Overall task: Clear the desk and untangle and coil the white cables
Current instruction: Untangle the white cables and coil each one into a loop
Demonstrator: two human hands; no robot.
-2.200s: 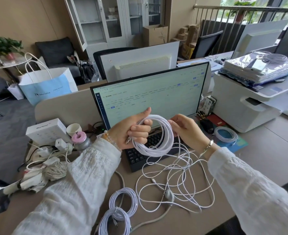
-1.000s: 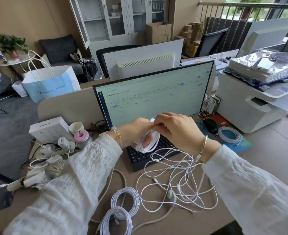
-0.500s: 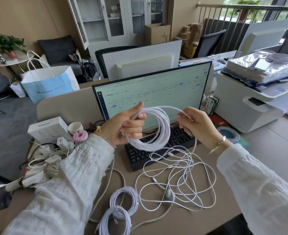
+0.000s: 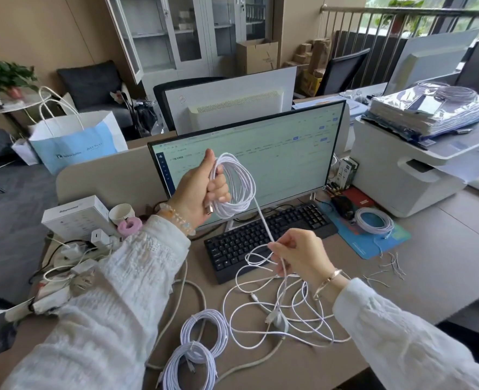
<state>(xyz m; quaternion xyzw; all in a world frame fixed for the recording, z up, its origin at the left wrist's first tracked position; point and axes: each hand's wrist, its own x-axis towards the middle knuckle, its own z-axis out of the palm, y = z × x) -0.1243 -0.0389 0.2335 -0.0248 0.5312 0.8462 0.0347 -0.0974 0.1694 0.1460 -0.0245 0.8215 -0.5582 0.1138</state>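
Cables, head view: I am gripping a part-wound coil (image 4: 236, 187) in my left hand (image 4: 197, 192), raised before the monitor (image 4: 289, 161)
Feed: my right hand (image 4: 300, 256) is pinching its loose strand (image 4: 263, 220)
Done: three finished coils (image 4: 204, 332) are lying on the desk (image 4: 443, 249)
Left: the tangle (image 4: 283, 308) by the keyboard (image 4: 263, 237) is waiting

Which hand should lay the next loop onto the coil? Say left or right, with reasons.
Right. The right hand already pinches the free run of cable leading up to the coil, so it can feed slack from the tangle. The left hand is occupied gripping the coil.
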